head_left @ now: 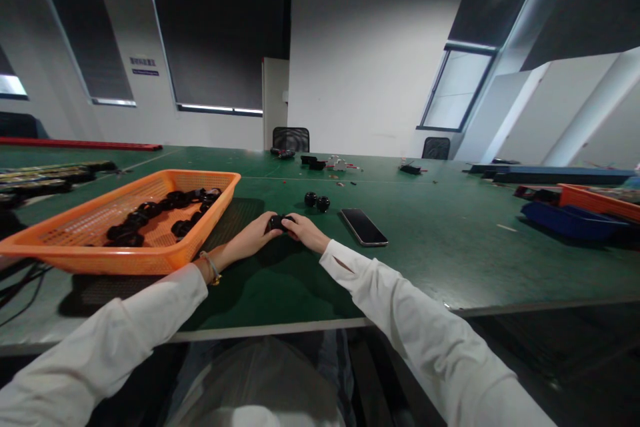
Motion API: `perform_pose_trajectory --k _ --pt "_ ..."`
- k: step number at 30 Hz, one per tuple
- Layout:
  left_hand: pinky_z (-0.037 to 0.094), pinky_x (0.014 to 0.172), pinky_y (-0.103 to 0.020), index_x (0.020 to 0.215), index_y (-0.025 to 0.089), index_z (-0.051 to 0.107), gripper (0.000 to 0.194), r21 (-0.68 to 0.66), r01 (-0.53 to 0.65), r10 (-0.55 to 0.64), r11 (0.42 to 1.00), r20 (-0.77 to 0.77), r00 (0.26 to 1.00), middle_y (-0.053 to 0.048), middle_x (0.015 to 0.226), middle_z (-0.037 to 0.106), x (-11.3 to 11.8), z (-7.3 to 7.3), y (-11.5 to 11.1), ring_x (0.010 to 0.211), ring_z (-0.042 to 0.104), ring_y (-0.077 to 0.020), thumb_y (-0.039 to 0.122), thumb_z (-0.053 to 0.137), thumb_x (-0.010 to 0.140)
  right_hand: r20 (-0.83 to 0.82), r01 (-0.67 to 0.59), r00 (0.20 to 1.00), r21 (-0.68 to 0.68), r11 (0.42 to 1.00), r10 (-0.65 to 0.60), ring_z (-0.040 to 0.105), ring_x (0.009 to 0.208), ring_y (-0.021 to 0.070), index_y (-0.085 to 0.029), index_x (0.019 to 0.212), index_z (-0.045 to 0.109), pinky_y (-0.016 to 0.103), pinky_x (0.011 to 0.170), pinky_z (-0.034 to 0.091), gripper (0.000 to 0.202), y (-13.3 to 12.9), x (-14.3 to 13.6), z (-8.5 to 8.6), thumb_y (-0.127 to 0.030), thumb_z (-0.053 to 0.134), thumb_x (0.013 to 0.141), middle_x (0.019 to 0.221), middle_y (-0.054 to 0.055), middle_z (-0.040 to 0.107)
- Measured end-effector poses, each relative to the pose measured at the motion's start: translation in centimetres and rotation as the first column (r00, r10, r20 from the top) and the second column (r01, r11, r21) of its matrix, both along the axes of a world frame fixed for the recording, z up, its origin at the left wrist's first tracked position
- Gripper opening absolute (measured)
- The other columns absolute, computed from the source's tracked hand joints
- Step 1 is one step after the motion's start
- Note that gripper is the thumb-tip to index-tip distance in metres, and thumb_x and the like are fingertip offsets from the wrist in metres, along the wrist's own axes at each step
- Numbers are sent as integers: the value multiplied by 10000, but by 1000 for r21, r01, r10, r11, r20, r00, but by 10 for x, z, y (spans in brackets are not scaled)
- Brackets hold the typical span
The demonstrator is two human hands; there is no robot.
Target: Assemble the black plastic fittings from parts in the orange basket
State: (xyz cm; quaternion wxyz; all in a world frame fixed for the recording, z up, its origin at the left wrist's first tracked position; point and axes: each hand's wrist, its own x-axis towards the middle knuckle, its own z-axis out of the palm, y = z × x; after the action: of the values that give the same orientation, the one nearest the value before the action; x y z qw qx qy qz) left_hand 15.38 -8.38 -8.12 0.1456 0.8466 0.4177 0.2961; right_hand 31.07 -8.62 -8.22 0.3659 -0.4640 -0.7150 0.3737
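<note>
Between my two hands is a small black rounded part (278, 222), held just above the green table (420, 247). My left hand (257, 235) grips it from the left, fingers closed. From the right, my right hand (306, 232) closes thumb and fingers on the same part. Fingers cover much of it, so its exact kind cannot be made out. Just beyond my hands, two round black pieces (317, 201) sit side by side. To my left stands an orange plastic basket (220, 181) with several black parts (145, 212) in it.
A phone (364, 226) lies right of my hands. Farther back are black parts (313, 162) and white pieces (337, 162). A blue tray (570, 220) and an orange bin (600, 200) stand at the right. Bundled strips (55, 177) lie far left.
</note>
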Motion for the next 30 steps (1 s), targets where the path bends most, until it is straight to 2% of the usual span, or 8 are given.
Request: perform_pose_trajectory --k 3,7,10,13,17,21,24,30 --pt "418 798 -348 1008 154 453 350 -18 -3 4 1000 67 998 -82 950 573 6 0 -1 865 552 -207 331 484 707 -51 117 992 66 991 -114 444 549 98 -176 721 477 210 521 323 277 6 -3 -1 -356 307 845 631 -18 486" --pt "425 567 -264 1035 159 420 359 -245 -36 104 969 273 957 -4 703 555 19 1 -6 545 521 -127 393 400 764 33 368 915 333 868 -401 484 632 127 -189 741 483 219 575 320 257 9 -9 1 -293 278 855 674 6 525" --pt "331 408 -221 820 149 500 483 -509 -100 331 855 386 861 13 532 482 29 3 -6 385 424 -100 487 156 822 110 412 855 448 794 -506 471 564 134 -191 787 491 224 548 289 205 8 -14 3 -247 299 837 619 -3 519" --pt "298 370 -235 565 162 479 595 -608 -192 491 770 374 787 -11 439 435 35 5 0 354 415 -116 528 83 815 116 406 837 524 748 -535 453 534 129 -190 739 487 222 535 265 185 8 -20 3 -251 330 817 583 -12 502" --pt "366 421 -261 552 162 513 579 -533 -358 566 767 299 768 -88 527 557 37 11 7 487 554 -184 461 106 836 103 430 813 555 712 -572 409 522 122 -194 649 465 224 521 228 220 10 -26 3 -251 324 809 559 -16 476" --pt "423 581 -289 725 131 581 428 -322 -531 586 784 103 804 -158 812 654 36 16 4 770 618 -248 267 190 837 143 459 793 500 734 -592 333 490 119 -200 639 456 237 506 176 224 8 -31 6 -211 303 801 542 -22 440" --pt "422 639 -303 812 137 589 393 -228 -590 613 775 41 789 -166 948 644 37 20 -4 875 602 -263 218 205 835 153 479 788 455 751 -596 288 480 122 -204 647 449 244 506 162 223 3 -34 10 -192 287 800 539 -23 417" --pt "404 616 -284 886 134 581 411 26 -628 628 777 -85 773 -143 905 656 39 19 -13 846 609 -246 184 174 855 96 517 804 376 769 -587 274 496 126 -207 608 389 245 506 173 224 -4 -36 17 -200 277 802 542 -26 380"
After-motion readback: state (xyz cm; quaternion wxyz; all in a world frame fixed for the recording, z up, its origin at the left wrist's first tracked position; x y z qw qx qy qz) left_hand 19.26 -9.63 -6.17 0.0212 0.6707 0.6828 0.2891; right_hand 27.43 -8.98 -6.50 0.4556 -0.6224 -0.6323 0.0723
